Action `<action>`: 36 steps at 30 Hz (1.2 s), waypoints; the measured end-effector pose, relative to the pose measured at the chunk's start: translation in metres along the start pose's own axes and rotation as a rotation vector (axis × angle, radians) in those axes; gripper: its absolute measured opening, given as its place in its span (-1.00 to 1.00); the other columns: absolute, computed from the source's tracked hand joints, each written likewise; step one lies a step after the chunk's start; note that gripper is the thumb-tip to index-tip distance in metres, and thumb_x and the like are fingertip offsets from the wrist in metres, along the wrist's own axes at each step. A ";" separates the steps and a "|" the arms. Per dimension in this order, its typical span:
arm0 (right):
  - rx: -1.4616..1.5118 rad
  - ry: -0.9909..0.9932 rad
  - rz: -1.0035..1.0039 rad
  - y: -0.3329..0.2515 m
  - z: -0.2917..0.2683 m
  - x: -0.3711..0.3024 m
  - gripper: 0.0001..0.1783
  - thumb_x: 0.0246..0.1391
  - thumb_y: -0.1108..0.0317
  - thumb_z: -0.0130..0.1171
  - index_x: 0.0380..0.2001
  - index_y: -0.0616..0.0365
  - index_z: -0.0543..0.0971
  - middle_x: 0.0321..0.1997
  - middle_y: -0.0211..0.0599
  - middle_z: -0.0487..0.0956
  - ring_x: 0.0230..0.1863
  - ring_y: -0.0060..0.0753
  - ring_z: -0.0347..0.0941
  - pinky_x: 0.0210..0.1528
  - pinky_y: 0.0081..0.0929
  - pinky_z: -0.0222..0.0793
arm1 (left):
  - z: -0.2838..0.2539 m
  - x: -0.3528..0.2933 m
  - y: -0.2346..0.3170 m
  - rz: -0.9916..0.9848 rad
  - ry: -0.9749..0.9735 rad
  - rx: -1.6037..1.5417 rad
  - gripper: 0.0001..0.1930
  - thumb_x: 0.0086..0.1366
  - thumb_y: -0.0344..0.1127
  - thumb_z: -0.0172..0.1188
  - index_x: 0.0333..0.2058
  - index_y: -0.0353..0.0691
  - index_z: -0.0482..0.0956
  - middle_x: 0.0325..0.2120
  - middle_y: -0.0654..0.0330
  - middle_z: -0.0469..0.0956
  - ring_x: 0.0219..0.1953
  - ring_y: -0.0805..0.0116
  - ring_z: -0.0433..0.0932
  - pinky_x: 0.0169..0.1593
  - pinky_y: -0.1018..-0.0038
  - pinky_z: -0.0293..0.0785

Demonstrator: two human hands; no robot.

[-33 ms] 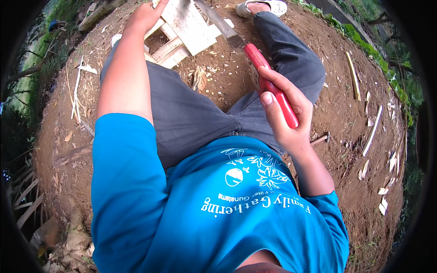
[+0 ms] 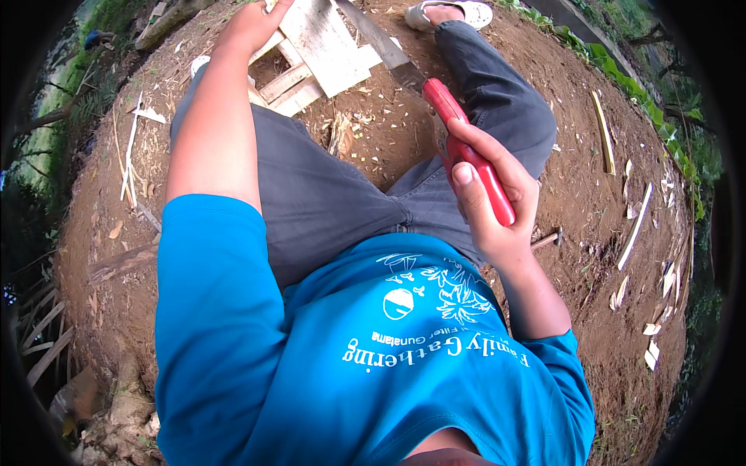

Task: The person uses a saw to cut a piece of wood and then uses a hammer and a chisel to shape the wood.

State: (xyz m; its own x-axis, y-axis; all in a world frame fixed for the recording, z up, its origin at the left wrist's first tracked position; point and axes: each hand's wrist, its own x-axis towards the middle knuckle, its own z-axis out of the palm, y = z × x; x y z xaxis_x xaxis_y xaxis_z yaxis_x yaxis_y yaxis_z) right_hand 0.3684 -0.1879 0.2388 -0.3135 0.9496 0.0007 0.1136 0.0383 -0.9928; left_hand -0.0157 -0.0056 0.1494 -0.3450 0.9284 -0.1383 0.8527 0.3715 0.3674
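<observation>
- A long knife with a red plastic handle [image 2: 475, 155] and a dull grey metal blade [image 2: 381, 43] is held in the right hand [image 2: 493, 206]; the fingers [image 2: 497, 159] are clamped around the lower part of the handle, thumb laid along it.
- The blade is pointed away from the body, its far part lying over a pale, weathered wooden board [image 2: 322, 43].
- The left hand [image 2: 252, 27] is stretched forward and rested on the near left edge of that board; the fingers appear curled over the edge, though whether it is truly gripped cannot be told.
- Under the board, a small frame of pale wooden slats [image 2: 291, 85] is seen on bare brown earth [image 2: 590, 202].
- Grey trousers [image 2: 326, 186] and a blue printed shirt [image 2: 373, 365] are worn; a foot in a pale sandal [image 2: 451, 14] is planted beyond the blade.
- Pale split wood strips [image 2: 637, 225] and chips are scattered over the earth on the right, well apart from the knife.
- A small hammer-like tool [image 2: 548, 239] is noted on the ground just beside the right wrist.
</observation>
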 end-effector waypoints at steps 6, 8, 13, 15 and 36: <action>0.045 -0.041 -0.057 -0.013 0.028 0.033 -0.64 0.27 0.44 0.21 0.13 0.18 0.62 -0.14 -0.29 0.69 -0.21 -0.64 0.52 -0.08 -0.58 0.44 | 0.018 0.034 -0.051 -0.037 0.054 0.009 0.00 0.26 0.52 -0.06 0.22 -0.41 0.44 0.18 -0.24 0.47 0.27 -0.11 0.45 0.32 0.15 0.33; 0.020 -0.019 -0.030 -0.008 0.012 0.026 -0.63 0.27 0.44 0.21 0.13 0.21 0.62 -0.10 -0.28 0.69 -0.14 -0.61 0.54 -0.01 -0.56 0.44 | 0.024 0.046 -0.067 -0.012 0.056 0.039 0.22 0.21 0.69 -0.17 0.32 -0.52 0.33 0.29 -0.29 0.38 0.38 -0.12 0.35 0.41 0.15 0.23; -0.066 -0.023 -0.002 -0.006 -0.012 -0.005 -0.62 0.26 0.45 0.21 0.13 0.24 0.61 -0.02 -0.21 0.69 -0.03 -0.56 0.56 0.11 -0.54 0.41 | 0.010 0.008 -0.014 0.105 -0.039 0.034 -0.05 0.26 0.52 -0.05 0.17 -0.36 0.53 0.11 -0.26 0.55 0.21 -0.08 0.52 0.27 0.12 0.38; -0.004 0.020 -0.009 -0.001 -0.004 -0.004 -0.65 0.26 0.45 0.22 0.09 0.26 0.64 -0.04 -0.23 0.70 -0.05 -0.58 0.56 0.07 -0.55 0.42 | -0.001 -0.013 0.008 0.092 -0.052 -0.047 -0.45 0.34 0.16 0.17 -0.02 -0.25 0.67 -0.05 -0.14 0.67 0.05 -0.04 0.63 0.12 0.15 0.50; 0.127 0.083 -0.149 0.080 0.083 0.082 -0.64 0.29 0.39 0.20 0.14 0.16 0.61 -0.03 -0.23 0.68 -0.02 -0.58 0.55 0.09 -0.54 0.42 | 0.028 -0.063 0.002 0.140 -0.055 0.231 -0.03 0.20 0.68 -0.11 0.37 0.11 0.41 0.17 -0.07 0.57 0.24 -0.08 0.52 0.25 0.10 0.46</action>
State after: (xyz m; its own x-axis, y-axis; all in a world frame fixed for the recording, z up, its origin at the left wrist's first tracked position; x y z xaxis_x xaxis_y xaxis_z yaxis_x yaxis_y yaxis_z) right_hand 0.2736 -0.1324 0.1494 -0.2381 0.9591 0.1530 -0.0499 0.1452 -0.9881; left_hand 0.0184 -0.0633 0.1330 -0.2011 0.9675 -0.1534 0.9595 0.2261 0.1681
